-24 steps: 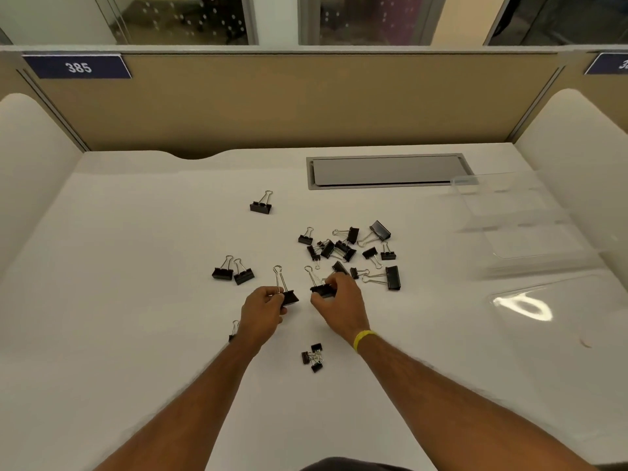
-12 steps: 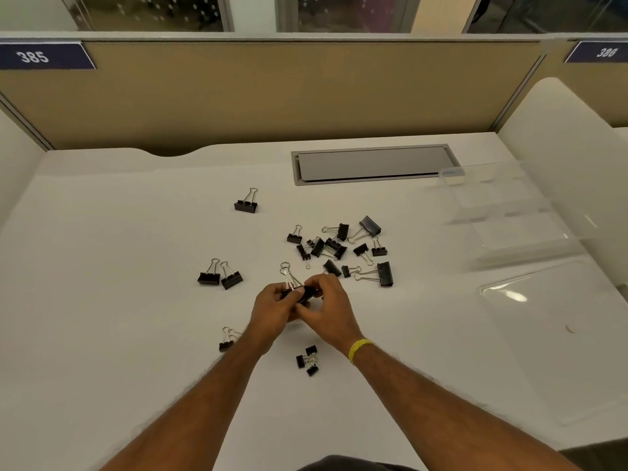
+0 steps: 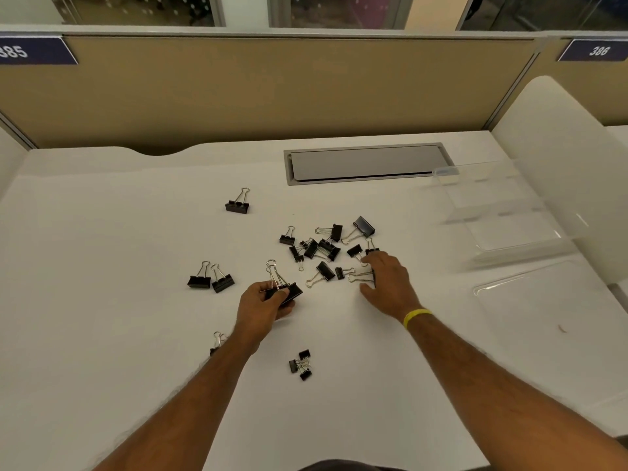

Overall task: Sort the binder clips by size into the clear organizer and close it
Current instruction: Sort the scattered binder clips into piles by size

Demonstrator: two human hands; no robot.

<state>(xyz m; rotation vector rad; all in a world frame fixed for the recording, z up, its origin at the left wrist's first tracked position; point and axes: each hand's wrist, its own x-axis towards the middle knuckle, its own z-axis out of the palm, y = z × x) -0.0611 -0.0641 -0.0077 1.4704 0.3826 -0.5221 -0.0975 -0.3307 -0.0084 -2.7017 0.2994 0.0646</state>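
Note:
Several black binder clips of different sizes lie in a loose pile (image 3: pixel 323 248) on the white desk (image 3: pixel 102 300). My left hand (image 3: pixel 261 305) is closed around two large binder clips (image 3: pixel 289 290), their wire handles sticking up. My right hand (image 3: pixel 385 278) rests over another large clip (image 3: pixel 363 275) at the pile's right edge, fingers curled on its black body; only its wire handle shows. The clear organizer (image 3: pixel 506 215) stands at the far right with its clear lid (image 3: pixel 550 300) lying flat in front of it.
Single and paired clips lie apart from the pile: one at the back (image 3: pixel 238 203), a pair at the left (image 3: pixel 210 278), one under my left forearm (image 3: pixel 217 341), small ones near me (image 3: pixel 300 365). A grey cable hatch (image 3: pixel 367 163) sits in the desk. Partitions enclose the back and sides.
My hands were together over one clip; my right hand has since moved right onto a large clip at the pile's edge, while my left hand kept two large clips.

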